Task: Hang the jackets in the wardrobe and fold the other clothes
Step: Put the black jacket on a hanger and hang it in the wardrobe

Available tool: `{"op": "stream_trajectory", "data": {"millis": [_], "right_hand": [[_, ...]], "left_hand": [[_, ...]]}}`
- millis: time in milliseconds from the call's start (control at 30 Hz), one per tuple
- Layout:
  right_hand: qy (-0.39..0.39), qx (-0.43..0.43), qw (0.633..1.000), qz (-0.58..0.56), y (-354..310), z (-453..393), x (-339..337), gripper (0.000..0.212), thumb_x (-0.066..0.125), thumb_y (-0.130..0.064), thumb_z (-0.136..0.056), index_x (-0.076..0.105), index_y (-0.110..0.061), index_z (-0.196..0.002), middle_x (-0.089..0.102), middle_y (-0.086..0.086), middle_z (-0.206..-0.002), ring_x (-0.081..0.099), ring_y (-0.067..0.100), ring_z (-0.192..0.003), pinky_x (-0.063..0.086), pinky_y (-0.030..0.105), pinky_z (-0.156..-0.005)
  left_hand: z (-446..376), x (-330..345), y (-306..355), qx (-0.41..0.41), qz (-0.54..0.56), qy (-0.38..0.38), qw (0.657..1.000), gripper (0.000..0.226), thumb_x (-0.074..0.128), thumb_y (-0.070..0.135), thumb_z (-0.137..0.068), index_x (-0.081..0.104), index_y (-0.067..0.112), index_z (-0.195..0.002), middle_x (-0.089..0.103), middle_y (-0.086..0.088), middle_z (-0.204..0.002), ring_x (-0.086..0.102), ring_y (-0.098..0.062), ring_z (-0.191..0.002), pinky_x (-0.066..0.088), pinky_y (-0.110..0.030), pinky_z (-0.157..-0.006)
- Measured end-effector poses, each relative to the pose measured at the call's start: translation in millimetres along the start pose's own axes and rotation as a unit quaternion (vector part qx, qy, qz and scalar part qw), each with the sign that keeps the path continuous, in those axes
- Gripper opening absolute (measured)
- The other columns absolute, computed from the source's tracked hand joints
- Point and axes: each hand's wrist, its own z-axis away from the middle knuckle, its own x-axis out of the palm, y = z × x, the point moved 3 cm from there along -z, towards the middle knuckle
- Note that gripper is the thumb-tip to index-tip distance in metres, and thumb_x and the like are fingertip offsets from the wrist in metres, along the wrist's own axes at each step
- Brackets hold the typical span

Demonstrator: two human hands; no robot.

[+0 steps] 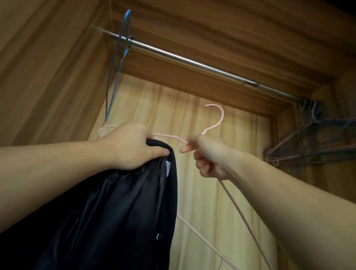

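A black jacket (102,222) hangs down at lower centre. My left hand (133,147) grips its collar, raised in front of the wardrobe's back wall. My right hand (210,156) holds a pink wire hanger (250,230) just below its hook, which points up. One arm of the hanger runs left behind my left hand and the jacket's collar; the other arm slopes down to the lower right, bare. The metal wardrobe rail (193,63) crosses overhead, above both hands.
A blue wire hanger (117,68) hangs from the rail at its left end. Several dark hangers (321,140) are bunched at the rail's right end. Wooden wardrobe walls (35,59) close in on the left and right.
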Motion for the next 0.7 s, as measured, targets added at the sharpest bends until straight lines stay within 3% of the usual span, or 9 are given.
{"op": "stream_trajectory", "data": {"millis": [167,233,300,367,467,600,700], "right_hand": [[0.005,0.023,0.998,0.058,26.9,54.3,-10.4,0.03,0.044,-0.031,-0.091,0.065,-0.01,-0.086,0.031,-0.007,-0.049,0.019,0.008,-0.038,0.015,0.019,-0.036],[-0.019,0.064,0.995,0.071,45.2,86.5,-2.2,0.041,0.045,-0.048,-0.093,0.062,-0.011,-0.097,0.028,-0.007,-0.049,0.017,0.009,-0.039,0.013,0.018,-0.037],[-0.048,0.106,0.991,0.062,65.2,118.7,9.4,0.055,0.044,-0.063,-0.091,0.058,-0.011,-0.104,0.027,-0.007,-0.047,0.016,0.009,-0.039,0.012,0.017,-0.038],[-0.062,0.127,0.987,0.078,82.0,149.8,19.7,0.046,0.049,-0.059,-0.092,0.055,-0.013,-0.092,0.027,-0.007,-0.047,0.017,0.009,-0.039,0.012,0.018,-0.038],[-0.024,0.125,0.987,0.1,93.1,187.1,21.9,0.031,0.053,-0.034,-0.095,0.043,-0.017,-0.072,0.028,-0.004,-0.048,0.02,0.01,-0.038,0.013,0.019,-0.04],[0.06,0.128,0.982,0.123,67.0,231.4,-13.9,0.026,0.06,-0.036,-0.093,0.051,-0.012,-0.088,0.034,0.003,-0.061,0.026,0.012,-0.046,0.019,0.026,-0.044],[0.073,0.115,0.982,0.129,29.8,266.2,-48.7,0.028,0.065,-0.035,-0.091,0.05,-0.012,-0.082,0.035,0.002,-0.055,0.026,0.012,-0.043,0.02,0.022,-0.04]], "left_hand": [[21.6,6.8,20.0,0.038,0.075,-0.016,0.996,0.046,0.067,0.054,-0.081,0.062,0.018,-0.054,0.059,0.008,-0.05,0.055,-0.003,-0.051,0.035,-0.018,-0.043],[25.3,10.0,27.7,0.049,0.102,-0.043,0.993,0.046,0.066,0.055,-0.081,0.071,0.012,-0.065,0.069,-0.001,-0.065,0.064,-0.013,-0.065,0.05,-0.029,-0.058],[30.9,15.8,28.3,0.037,0.14,-0.06,0.988,0.046,0.065,0.056,-0.08,0.075,0.011,-0.076,0.072,-0.007,-0.076,0.068,-0.02,-0.076,0.054,-0.036,-0.073],[41.6,24.4,25.3,0.021,0.204,-0.062,0.977,0.044,0.066,0.055,-0.08,0.077,0.013,-0.08,0.074,-0.007,-0.079,0.069,-0.017,-0.077,0.054,-0.032,-0.075],[63.7,30.1,35.3,0.027,0.253,-0.085,0.963,0.048,0.065,0.057,-0.081,0.077,0.01,-0.083,0.074,-0.008,-0.083,0.068,-0.015,-0.075,0.053,-0.027,-0.071],[88.7,-11.1,63.0,0.049,0.231,-0.097,0.967,0.054,0.062,0.059,-0.082,0.067,0.008,-0.067,0.059,0.002,-0.056,0.054,-0.008,-0.051,0.038,-0.02,-0.049],[110.8,-56.3,83.4,0.078,0.21,-0.109,0.968,0.056,0.06,0.056,-0.087,0.055,0.005,-0.064,0.047,-0.004,-0.057,0.044,-0.009,-0.047,0.028,-0.019,-0.046]]}}
